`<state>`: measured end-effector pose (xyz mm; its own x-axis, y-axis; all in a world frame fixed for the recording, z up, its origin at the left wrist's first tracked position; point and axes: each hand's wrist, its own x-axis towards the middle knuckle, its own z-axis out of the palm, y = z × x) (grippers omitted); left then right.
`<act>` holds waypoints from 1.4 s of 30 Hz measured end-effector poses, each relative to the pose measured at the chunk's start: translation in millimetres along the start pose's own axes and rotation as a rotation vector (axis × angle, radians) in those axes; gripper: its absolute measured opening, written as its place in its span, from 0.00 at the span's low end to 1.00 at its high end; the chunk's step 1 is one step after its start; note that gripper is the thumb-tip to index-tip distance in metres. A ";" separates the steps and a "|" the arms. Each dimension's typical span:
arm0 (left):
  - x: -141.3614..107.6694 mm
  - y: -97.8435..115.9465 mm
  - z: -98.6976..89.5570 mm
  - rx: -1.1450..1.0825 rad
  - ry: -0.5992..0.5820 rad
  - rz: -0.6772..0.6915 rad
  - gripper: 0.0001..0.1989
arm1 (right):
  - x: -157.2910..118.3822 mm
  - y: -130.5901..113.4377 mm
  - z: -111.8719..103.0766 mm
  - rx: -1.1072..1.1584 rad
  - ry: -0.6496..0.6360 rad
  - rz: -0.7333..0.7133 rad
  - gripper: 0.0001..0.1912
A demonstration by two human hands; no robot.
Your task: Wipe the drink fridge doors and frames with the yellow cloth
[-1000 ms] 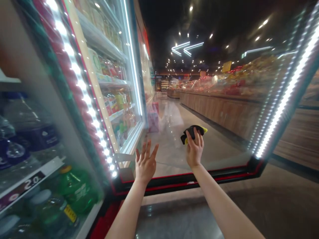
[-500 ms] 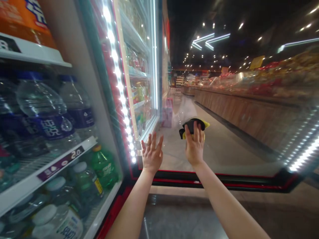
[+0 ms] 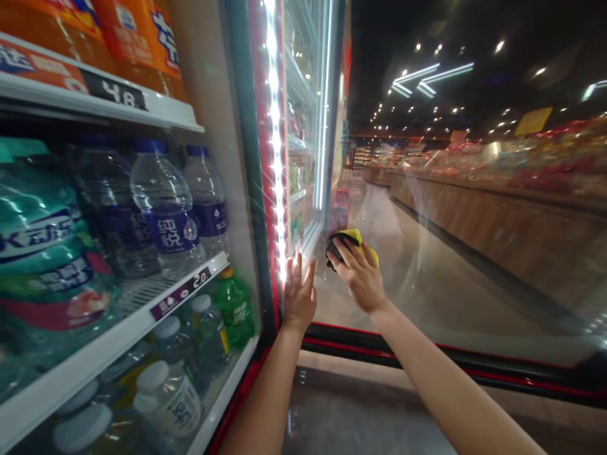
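My right hand (image 3: 363,275) presses a black and yellow cloth (image 3: 349,240) against the glass of an opened cooler door (image 3: 436,291). The cloth is bunched under its fingers, black at the left and yellow at the top and right. To the left, my left hand (image 3: 300,300) has its fingers spread and pointing up, close to the lit, hinge-side edge of the door. Nothing is in it. Whether its fingers touch the glass I cannot tell.
Left of my arms, cooler shelves (image 3: 190,287) hold water bottles (image 3: 165,208), a green bottle (image 3: 233,306) and orange drinks (image 3: 142,50). An LED strip (image 3: 274,126) runs up the frame. Beyond the glass stands a long wood-panelled display (image 3: 497,221) with packaged goods.
My right hand has slid the cloth left across the glass, closer to my left hand, and tilted leftward. The view has turned, so more of the shelves shows.
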<state>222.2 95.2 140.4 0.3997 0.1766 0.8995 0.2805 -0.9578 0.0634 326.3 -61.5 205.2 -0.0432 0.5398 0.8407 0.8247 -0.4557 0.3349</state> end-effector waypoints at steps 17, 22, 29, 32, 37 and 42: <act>-8.8 -47.0 -27.5 0.029 0.000 0.005 0.43 | 30.4 -55.4 39.2 0.033 0.092 -0.273 0.16; 0.5 -48.8 -32.3 0.047 0.047 -0.002 0.42 | 60.3 -46.8 38.4 -0.006 0.127 -0.341 0.15; 12.3 -42.8 -30.8 0.029 0.079 -0.032 0.43 | 89.5 -46.7 27.8 -0.048 0.127 -0.154 0.18; 16.5 -37.6 -28.7 0.026 0.095 -0.028 0.45 | 93.7 -40.0 25.4 -0.016 0.063 -0.231 0.21; 22.8 -29.2 -26.9 -0.001 0.083 0.008 0.45 | 83.7 -7.7 0.4 -0.070 0.089 0.001 0.26; 26.1 -20.3 -25.1 -0.017 0.092 0.010 0.45 | 46.9 -17.7 2.8 -0.062 0.065 -0.065 0.26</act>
<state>205.1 113.5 173.4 0.3202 0.1464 0.9360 0.2619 -0.9632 0.0610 311.3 -26.1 237.6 -0.1332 0.5237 0.8414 0.7823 -0.4657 0.4136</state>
